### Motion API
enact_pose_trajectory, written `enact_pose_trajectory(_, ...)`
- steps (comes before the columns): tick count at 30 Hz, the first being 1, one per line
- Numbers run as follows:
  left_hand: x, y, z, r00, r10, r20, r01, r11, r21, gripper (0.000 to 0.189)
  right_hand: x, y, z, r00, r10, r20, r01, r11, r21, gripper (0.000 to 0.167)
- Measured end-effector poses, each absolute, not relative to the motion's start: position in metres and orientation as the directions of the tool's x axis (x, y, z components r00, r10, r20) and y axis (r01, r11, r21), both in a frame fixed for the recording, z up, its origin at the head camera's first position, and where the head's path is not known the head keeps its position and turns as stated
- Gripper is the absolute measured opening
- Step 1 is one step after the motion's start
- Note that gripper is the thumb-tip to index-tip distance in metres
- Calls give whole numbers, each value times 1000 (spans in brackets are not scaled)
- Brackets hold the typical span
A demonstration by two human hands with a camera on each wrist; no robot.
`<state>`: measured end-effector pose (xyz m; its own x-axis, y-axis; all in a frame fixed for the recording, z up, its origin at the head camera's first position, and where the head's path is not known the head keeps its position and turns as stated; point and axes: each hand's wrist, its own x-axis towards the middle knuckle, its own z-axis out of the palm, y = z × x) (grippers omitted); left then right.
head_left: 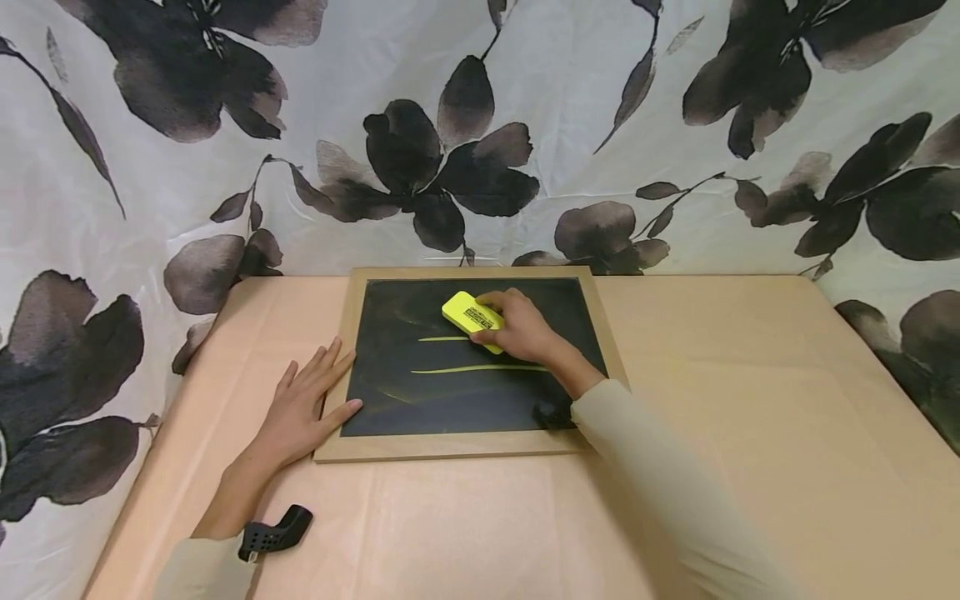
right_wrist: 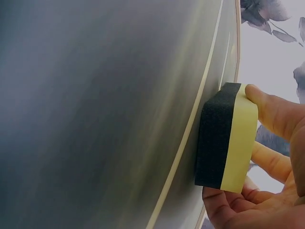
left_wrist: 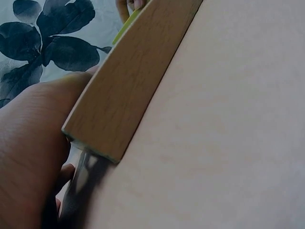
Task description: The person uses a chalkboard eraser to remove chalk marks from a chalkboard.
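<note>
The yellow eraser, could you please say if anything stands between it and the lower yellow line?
Nothing visible does: only chalkboard surface separates the yellow eraser from the lower yellow line, and the left hand rests at the left side of the wooden frame.

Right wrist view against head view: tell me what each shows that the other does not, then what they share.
Only the right wrist view shows the black layer of the eraser. Only the head view shows the left hand, the black strap by that wrist, the table and the print on the eraser's yellow side. Both show the right hand gripping the eraser, the yellow lines, the blackboard and the floral sheet.
</note>
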<state>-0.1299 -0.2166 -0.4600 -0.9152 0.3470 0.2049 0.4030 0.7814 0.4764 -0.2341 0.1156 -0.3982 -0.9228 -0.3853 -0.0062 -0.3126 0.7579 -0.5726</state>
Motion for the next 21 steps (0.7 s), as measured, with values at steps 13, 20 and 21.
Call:
enact_pose_trajectory(13, -137, -223, -456, -918, 351, 182, 395, 779, 486, 71, -244, 71, -393, -903, -425, -68, -307, 748, -588, 61)
enact_pose_trajectory(20, -140, -222, -455, -916, 357, 180, 399, 775, 490, 70, -247, 56, -392, -884, -457, -94, -311, 726, -613, 61)
enact_pose_trajectory(21, -140, -222, -455, -918, 357, 176, 396, 775, 492, 71, -247, 54, -392, -880, -464, -100, -311, 723, -617, 61)
